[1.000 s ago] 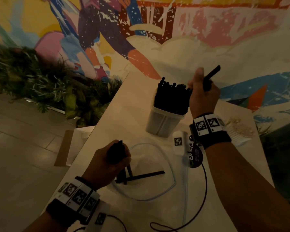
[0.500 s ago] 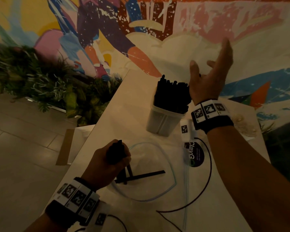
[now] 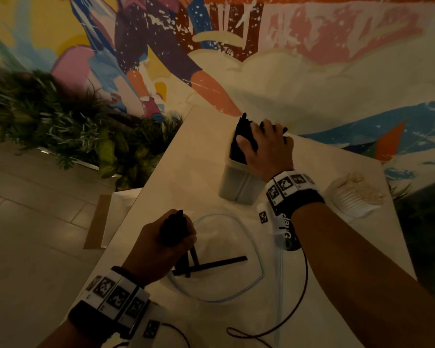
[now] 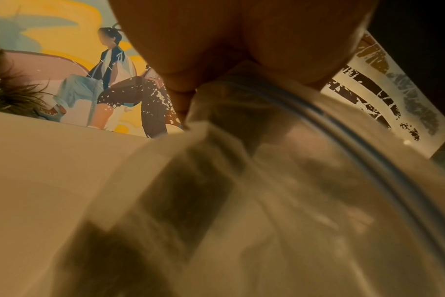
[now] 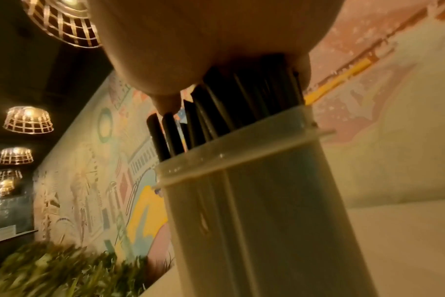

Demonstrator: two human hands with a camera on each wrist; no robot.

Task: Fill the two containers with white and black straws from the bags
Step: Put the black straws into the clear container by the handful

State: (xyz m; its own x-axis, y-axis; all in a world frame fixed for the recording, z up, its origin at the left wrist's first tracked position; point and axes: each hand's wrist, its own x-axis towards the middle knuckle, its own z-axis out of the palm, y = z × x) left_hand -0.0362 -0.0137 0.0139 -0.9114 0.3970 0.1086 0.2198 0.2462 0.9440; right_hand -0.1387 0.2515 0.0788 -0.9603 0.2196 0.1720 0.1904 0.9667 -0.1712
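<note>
A pale plastic container (image 3: 236, 187) stands at the table's far middle, packed with upright black straws (image 3: 241, 131). My right hand (image 3: 266, 144) lies flat on the straw tops with fingers spread; in the right wrist view the palm (image 5: 191, 40) presses on the straws (image 5: 216, 110) above the container (image 5: 267, 201). Nearer, my left hand (image 3: 183, 234) grips a bundle of black straws (image 3: 172, 222) standing in a clear bag (image 3: 224, 285) with a blue zip edge. Loose black straws (image 3: 219, 263) lie inside that bag. The bag's blurred plastic (image 4: 292, 180) fills the left wrist view.
A container of white straws (image 3: 354, 197) sits at the table's right edge. A black cable (image 3: 304, 285) loops over the near tabletop. The table's left edge (image 3: 146, 192) drops to a tiled floor with plants (image 3: 60, 126) and cardboard (image 3: 96, 222). A mural wall stands behind.
My right hand let go of the single black straw it held above the container, lifted open, then came down flat onto the straw tops. The left hand has stayed put.
</note>
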